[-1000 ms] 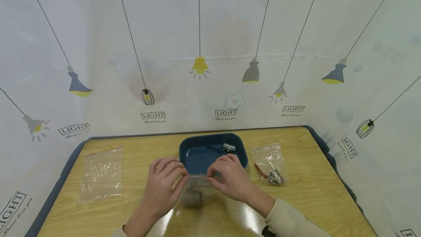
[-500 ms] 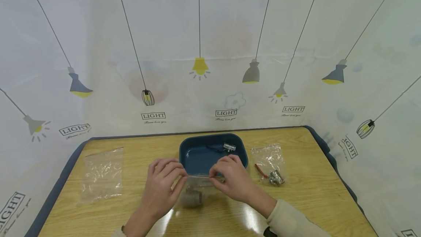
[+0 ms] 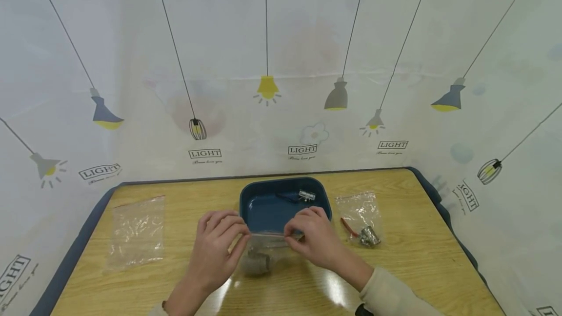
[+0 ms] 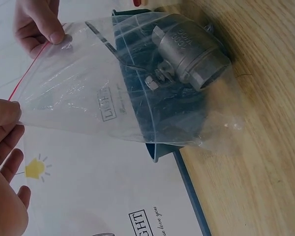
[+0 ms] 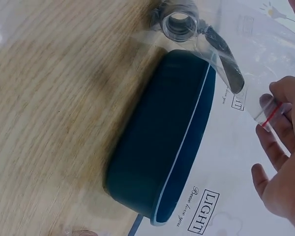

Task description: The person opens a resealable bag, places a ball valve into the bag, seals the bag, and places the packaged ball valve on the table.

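A clear zip bag (image 4: 73, 98) with a red seal line hangs between both hands, in front of the blue tray. Inside it is a metal ball valve (image 4: 187, 54) with a long lever handle, lying low in the bag close over the table. My left hand (image 3: 217, 243) pinches one end of the seal between thumb and forefinger. Farther along the same edge, my right hand (image 3: 313, 238) pinches the seal near its other end, its remaining fingers loosely bent. The red strip (image 5: 273, 115) shows between thumb and fingers in the right wrist view.
Behind the hands stands the blue tray (image 3: 248, 191), with a small metal valve (image 3: 306, 195) inside at the back right. To its right lies another zip bag (image 3: 357, 206) holding a red-handled metal valve (image 3: 369, 236). A flat clear bag (image 3: 137, 230) lies on the left of the table.
My right hand has slid a little to the right along the seal, still pinching it. The left hand stays in place, and the valve hangs in nearly the same spot.
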`<move>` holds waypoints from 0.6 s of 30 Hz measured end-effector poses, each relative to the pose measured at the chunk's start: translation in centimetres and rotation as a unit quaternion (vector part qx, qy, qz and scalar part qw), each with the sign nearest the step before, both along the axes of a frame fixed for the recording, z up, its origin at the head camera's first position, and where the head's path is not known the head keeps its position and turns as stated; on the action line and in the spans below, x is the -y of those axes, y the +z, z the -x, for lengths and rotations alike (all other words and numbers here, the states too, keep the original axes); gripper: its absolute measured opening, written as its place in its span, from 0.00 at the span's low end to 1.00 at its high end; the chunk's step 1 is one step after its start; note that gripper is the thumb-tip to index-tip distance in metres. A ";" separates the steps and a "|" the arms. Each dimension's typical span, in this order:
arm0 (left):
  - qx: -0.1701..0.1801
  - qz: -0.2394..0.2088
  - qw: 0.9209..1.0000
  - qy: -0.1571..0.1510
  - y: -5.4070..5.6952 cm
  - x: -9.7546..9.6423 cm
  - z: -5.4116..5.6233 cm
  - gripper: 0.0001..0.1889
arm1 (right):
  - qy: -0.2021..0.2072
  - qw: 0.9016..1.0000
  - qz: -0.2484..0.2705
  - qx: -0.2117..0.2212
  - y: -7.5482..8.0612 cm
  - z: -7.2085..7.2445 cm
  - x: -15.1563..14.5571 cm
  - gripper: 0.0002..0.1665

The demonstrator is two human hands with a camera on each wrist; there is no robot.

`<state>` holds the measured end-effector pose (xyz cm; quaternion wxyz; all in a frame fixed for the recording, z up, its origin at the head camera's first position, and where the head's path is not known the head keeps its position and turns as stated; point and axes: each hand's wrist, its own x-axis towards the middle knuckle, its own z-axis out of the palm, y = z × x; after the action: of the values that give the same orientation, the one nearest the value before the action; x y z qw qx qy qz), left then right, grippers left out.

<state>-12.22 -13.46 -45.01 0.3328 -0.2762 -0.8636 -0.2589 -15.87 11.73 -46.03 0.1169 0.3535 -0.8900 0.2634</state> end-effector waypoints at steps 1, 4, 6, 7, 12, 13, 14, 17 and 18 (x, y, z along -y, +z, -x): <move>-0.001 -0.001 1.000 -0.002 0.0 0.0 0.0 0.03 | 0.000 1.000 0.001 0.001 0.0 0.0 0.0 0.04; -0.002 -0.003 1.000 -0.005 -0.1 -0.1 0.0 0.03 | -0.003 1.000 0.002 0.007 0.0 0.0 -0.1 0.04; 0.000 -0.003 1.000 -0.005 -0.1 -0.1 0.0 0.03 | -0.006 1.000 -0.001 0.011 -0.1 0.1 -0.1 0.04; 0.003 -0.002 1.000 -0.005 -0.1 -0.1 0.0 0.03 | -0.006 1.000 -0.003 0.014 -0.1 0.1 -0.2 0.05; 0.002 -0.005 1.000 -0.004 0.0 -0.1 0.0 0.03 | -0.011 1.000 -0.010 0.015 -0.2 0.2 -0.5 0.05; 0.001 -0.006 1.000 -0.003 0.0 -0.1 0.0 0.04 | -0.012 1.000 -0.012 0.012 -0.3 0.2 -0.6 0.05; 0.002 -0.006 1.000 -0.002 0.0 -0.1 0.0 0.04 | -0.011 1.000 -0.011 0.008 -0.4 0.2 -0.7 0.05; 0.005 -0.005 1.000 0.000 0.0 0.0 -0.1 0.04 | -0.009 1.000 -0.010 -0.005 -0.5 0.2 -0.9 0.06; 0.006 -0.005 1.000 -0.001 0.0 -0.1 -0.1 0.04 | -0.008 1.000 -0.010 -0.008 -0.6 0.2 -0.9 0.05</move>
<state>-12.13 -13.41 -45.00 0.3284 -0.2734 -0.8643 -0.2652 -16.06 12.61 -46.60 0.1227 0.3495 -0.8944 0.2507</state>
